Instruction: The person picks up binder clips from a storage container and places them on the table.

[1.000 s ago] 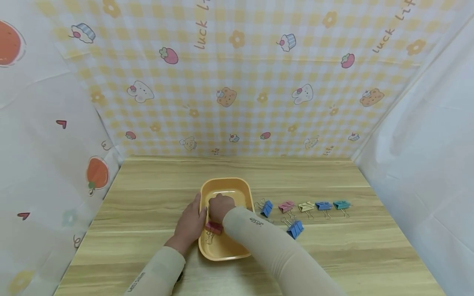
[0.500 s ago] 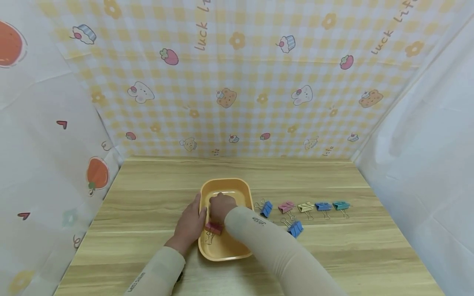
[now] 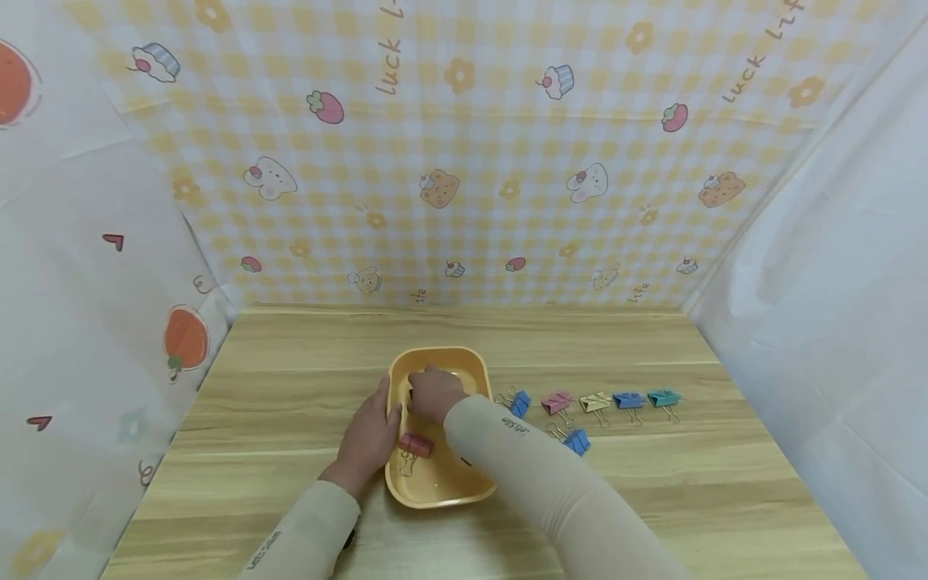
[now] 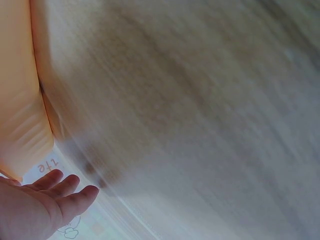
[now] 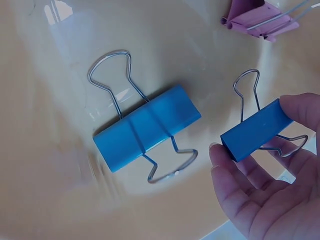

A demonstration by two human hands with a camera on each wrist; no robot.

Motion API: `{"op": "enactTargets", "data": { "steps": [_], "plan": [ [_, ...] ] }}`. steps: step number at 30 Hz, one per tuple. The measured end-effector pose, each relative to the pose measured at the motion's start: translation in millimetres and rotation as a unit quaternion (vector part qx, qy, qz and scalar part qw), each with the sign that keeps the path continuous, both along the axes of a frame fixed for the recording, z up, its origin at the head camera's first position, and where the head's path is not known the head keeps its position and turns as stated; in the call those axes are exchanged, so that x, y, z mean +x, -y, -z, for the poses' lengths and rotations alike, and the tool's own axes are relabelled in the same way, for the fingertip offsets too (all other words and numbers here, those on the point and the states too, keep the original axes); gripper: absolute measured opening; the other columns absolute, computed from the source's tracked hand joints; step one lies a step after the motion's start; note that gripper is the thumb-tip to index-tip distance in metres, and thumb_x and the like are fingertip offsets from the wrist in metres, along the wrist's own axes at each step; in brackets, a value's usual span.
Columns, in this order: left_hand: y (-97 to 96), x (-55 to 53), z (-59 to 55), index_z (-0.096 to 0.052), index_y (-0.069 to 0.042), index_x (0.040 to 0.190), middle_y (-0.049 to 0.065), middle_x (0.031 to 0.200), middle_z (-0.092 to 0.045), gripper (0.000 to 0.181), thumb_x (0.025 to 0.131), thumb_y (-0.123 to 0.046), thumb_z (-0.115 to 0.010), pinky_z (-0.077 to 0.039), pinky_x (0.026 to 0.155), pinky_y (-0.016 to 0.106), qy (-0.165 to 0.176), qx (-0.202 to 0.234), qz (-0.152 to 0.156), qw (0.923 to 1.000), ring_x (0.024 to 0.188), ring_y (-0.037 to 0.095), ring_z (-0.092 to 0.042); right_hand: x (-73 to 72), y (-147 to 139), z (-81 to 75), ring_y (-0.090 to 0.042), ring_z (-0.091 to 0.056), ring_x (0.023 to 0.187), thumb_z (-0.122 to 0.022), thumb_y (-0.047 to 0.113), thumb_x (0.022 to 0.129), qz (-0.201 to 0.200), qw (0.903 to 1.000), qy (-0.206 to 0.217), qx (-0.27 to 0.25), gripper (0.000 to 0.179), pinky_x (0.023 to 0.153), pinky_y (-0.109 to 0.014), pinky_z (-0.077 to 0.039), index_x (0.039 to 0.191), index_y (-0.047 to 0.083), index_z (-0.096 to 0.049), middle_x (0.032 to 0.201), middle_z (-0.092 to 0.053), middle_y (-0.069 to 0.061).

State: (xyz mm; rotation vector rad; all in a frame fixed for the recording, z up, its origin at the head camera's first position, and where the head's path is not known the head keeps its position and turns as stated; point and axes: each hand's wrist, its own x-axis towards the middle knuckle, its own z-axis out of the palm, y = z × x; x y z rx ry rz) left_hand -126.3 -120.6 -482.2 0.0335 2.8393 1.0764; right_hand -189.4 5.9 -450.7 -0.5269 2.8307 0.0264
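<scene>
The left hand [image 3: 370, 433], at lower centre of the head view, lay along the tray's [image 3: 445, 487] left side, its fingers straight. A red clip [image 3: 416, 445] sat in the tray's lower left. The right hand [image 3: 437, 395], its forearm slanting in from lower right, pinched a small blue clip [image 5: 257, 130] endwise inside the tray, near a loose blue clip [image 5: 145, 127]. The laying-out seemed part done: two askew blue clips [image 3: 577, 441] lay right of centre on the bench [image 3: 290, 346]; further right, pink [image 3: 558, 403], yellow [image 3: 596, 403], blue [image 3: 629, 400] and green [image 3: 663, 399] clips formed a row.
</scene>
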Motion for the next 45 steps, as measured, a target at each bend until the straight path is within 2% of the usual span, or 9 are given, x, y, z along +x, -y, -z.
{"op": "enactTargets", "data": {
  "steps": [4,9,14,22,36,45],
  "plan": [
    [-0.3,0.8,-1.0,-0.016,-0.002,0.154,0.031,0.146,-0.036,0.06,0.103,-0.026,-0.039,-0.031,0.109,0.058,-0.005,-0.001,0.002,1.0,0.133,0.048,-0.036,1.9,-4,-9.4,-0.02,-0.061,0.098,-0.062,0.035,0.092,-0.001,0.9999,0.011,-0.006,0.039,0.074,-0.035,-0.055,0.127,0.018,-0.061,0.114,-0.062,-0.006],
    [0.1,0.1,0.3,-0.014,-0.004,0.155,0.03,0.148,-0.034,0.061,0.103,-0.028,-0.038,-0.029,0.11,0.058,0.004,0.001,0.001,1.0,0.135,0.047,-0.034,5.4,-8,-21.5,-0.016,-0.058,0.088,-0.064,0.033,0.09,0.004,0.9993,0.022,-0.029,0.037,0.07,-0.031,-0.051,0.122,0.015,-0.063,0.111,-0.06,-0.007],
    [1.1,-0.9,3.9,-0.013,-0.002,0.154,0.031,0.146,-0.036,0.061,0.104,-0.027,-0.038,-0.032,0.107,0.06,-0.004,-0.002,0.009,0.9999,0.133,0.048,-0.036,6.0,-13,-26.5,-0.015,-0.053,0.077,-0.063,0.033,0.091,0.012,0.9979,0.032,-0.055,0.032,0.062,-0.03,-0.047,0.118,0.015,-0.062,0.106,-0.057,-0.006],
    [2.0,-2.8,4.7,-0.012,-0.001,0.154,0.032,0.147,-0.035,0.062,0.104,-0.028,-0.036,-0.032,0.108,0.059,0.002,-0.005,0.011,0.9999,0.133,0.048,-0.036,8.4,-17,-29.8,-0.014,-0.05,0.073,-0.063,0.033,0.09,-0.003,0.9971,0.015,-0.075,0.024,0.056,-0.027,-0.042,0.107,0.016,-0.063,0.095,-0.055,-0.002],
    [0.5,-2.7,1.1,-0.012,-0.003,0.154,0.032,0.146,-0.035,0.062,0.103,-0.028,-0.036,-0.033,0.106,0.06,0.007,-0.013,0.009,0.9998,0.133,0.048,-0.036,20.1,-23,-49.7,-0.011,-0.05,0.072,-0.058,0.031,0.093,-0.057,0.9949,-0.006,-0.084,0.024,0.053,-0.023,-0.042,0.11,0.016,-0.062,0.093,-0.054,-0.001],
    [0.4,-2.4,2.4,-0.012,-0.002,0.154,0.032,0.147,-0.035,0.062,0.104,-0.028,-0.036,-0.033,0.106,0.06,0.002,-0.017,0.012,0.9998,0.134,0.047,-0.036,25.7,-29,-56.6,-0.012,-0.051,0.074,-0.059,0.034,0.093,-0.05,0.9951,-0.009,-0.085,0.03,0.058,-0.024,-0.046,0.117,0.016,-0.061,0.102,-0.056,-0.002]
  ]
}}
